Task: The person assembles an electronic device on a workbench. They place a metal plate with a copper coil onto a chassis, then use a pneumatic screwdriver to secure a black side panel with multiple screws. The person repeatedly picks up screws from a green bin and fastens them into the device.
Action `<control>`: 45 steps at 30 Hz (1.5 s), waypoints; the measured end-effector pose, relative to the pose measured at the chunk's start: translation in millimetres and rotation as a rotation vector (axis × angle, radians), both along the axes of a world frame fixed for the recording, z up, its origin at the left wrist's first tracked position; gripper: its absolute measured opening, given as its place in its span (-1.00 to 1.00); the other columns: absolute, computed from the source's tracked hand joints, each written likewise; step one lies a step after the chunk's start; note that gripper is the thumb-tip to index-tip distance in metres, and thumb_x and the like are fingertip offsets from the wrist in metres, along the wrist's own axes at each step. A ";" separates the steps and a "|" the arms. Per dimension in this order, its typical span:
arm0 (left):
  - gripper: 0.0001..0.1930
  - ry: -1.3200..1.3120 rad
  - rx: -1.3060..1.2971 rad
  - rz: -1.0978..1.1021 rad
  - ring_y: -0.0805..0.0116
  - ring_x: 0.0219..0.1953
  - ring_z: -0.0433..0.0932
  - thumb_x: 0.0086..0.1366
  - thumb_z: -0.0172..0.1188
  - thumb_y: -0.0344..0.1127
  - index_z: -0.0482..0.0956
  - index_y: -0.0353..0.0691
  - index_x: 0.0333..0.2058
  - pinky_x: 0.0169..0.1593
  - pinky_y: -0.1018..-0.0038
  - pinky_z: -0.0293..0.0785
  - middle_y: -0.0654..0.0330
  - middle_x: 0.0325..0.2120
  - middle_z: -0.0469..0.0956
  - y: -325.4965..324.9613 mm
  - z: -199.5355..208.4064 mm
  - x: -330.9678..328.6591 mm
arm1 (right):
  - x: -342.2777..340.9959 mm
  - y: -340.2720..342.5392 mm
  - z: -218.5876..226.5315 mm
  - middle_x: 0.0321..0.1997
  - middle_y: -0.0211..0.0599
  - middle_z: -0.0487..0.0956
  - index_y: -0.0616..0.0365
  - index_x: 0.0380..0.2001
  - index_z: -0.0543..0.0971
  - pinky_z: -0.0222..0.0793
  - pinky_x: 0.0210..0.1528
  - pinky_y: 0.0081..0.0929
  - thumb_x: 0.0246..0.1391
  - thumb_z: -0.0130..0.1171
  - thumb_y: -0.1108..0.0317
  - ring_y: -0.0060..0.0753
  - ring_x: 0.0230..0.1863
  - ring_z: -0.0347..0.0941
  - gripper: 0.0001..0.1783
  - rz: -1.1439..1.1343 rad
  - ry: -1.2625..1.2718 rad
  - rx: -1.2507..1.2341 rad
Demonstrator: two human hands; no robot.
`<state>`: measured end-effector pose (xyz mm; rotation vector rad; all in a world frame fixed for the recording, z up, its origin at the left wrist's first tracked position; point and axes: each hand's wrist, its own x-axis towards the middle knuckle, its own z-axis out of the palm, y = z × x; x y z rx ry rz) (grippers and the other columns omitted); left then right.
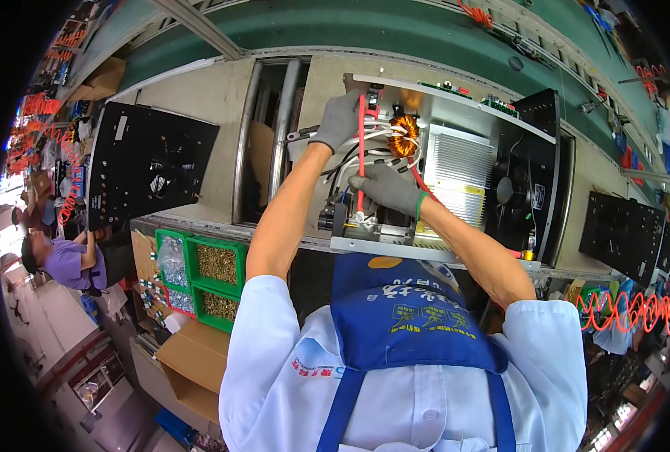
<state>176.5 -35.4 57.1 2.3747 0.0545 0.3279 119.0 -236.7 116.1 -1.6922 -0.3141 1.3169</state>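
Note:
An open metal chassis [455, 87] lies before me, its inside packed with wiring and parts. Upright across its left side runs a red cable [361, 147]. My left hand [338, 122], in a grey glove, closes on the cable's far part, fingertips partly hidden. Lower down, my right hand [389, 188], also gloved in grey, pinches the same cable near its near end. Beside the hands sits a copper-wound toroidal coil [403, 136] with white leads around it. A finned aluminium heat sink [455, 177] fills the middle, and a black fan [507, 188] stands to its right.
Black panelled units stand left [154, 162] and right [622, 233] on the line. Metal rollers [286, 124] cross beside the chassis. Green bins [216, 264] hold screws at the near left, above a cardboard box [192, 358]. Another person [71, 260] is at far left. Orange coiled hoses [636, 313] hang right.

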 end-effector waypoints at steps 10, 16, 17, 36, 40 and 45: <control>-0.75 0.020 0.075 -0.060 -0.26 -0.28 0.65 0.34 0.12 -0.31 0.54 -0.14 -0.02 -0.18 -0.10 0.54 -0.19 -0.35 0.65 -8.1 -7.0 0.5 | -14.4 -19.3 23.9 -0.38 -0.17 0.69 0.22 -0.25 0.67 0.53 -0.36 -0.29 0.30 0.15 0.10 -0.39 -0.48 0.61 -0.63 -0.019 0.070 -0.012; -0.71 0.076 0.166 -0.022 -0.28 -0.31 0.64 0.39 0.08 -0.22 0.47 -0.14 0.03 -0.26 -0.15 0.55 -0.19 -0.29 0.65 -14.4 -6.6 3.9 | -41.3 -42.7 1.4 -0.44 -0.01 0.66 0.22 -0.06 0.61 0.54 -0.26 -0.09 0.07 0.34 0.16 0.04 -0.37 0.65 -0.56 -0.122 -0.779 0.004; -0.72 -0.008 0.115 -0.011 -0.25 -0.32 0.64 0.36 0.11 -0.24 0.50 -0.12 0.01 -0.28 -0.13 0.54 -0.15 -0.30 0.65 -16.1 7.1 -3.7 | -44.3 -43.3 15.8 -0.44 0.01 0.65 0.21 0.03 0.55 0.52 -0.27 -0.04 0.08 0.32 0.21 0.12 -0.37 0.63 -0.53 -0.093 -0.800 -0.112; -0.82 -0.143 0.006 0.031 -0.11 -0.31 0.65 0.30 0.17 -0.22 0.64 -0.09 -0.19 -0.25 0.03 0.58 -0.02 -0.39 0.65 -13.2 13.8 -5.4 | -20.3 -50.9 71.9 -0.49 -0.12 0.56 0.25 0.05 0.46 0.41 -0.46 -0.28 0.29 0.11 0.30 -0.21 -0.52 0.53 -0.66 -0.115 -0.231 0.078; -0.73 0.025 -0.066 0.033 -0.23 -0.24 0.64 0.35 0.13 -0.16 0.67 -0.19 -0.15 -0.13 -0.02 0.56 -0.11 -0.26 0.66 -13.9 21.4 1.5 | -24.2 -51.4 56.3 -0.41 -0.35 0.52 0.20 0.12 0.53 0.36 -0.47 -0.50 0.34 0.07 0.25 -0.62 -0.49 0.46 -0.62 -0.378 0.381 0.398; -0.69 -0.049 -0.072 0.060 -0.23 -0.15 0.62 0.37 0.13 -0.11 0.66 -0.20 -0.13 -0.07 -0.01 0.55 -0.14 -0.22 0.66 -8.7 1.2 5.6 | -27.0 -39.9 39.3 -0.42 -0.09 0.59 0.22 0.16 0.54 0.45 -0.36 -0.25 0.19 0.23 0.21 -0.29 -0.44 0.55 -0.49 -0.185 -0.597 0.035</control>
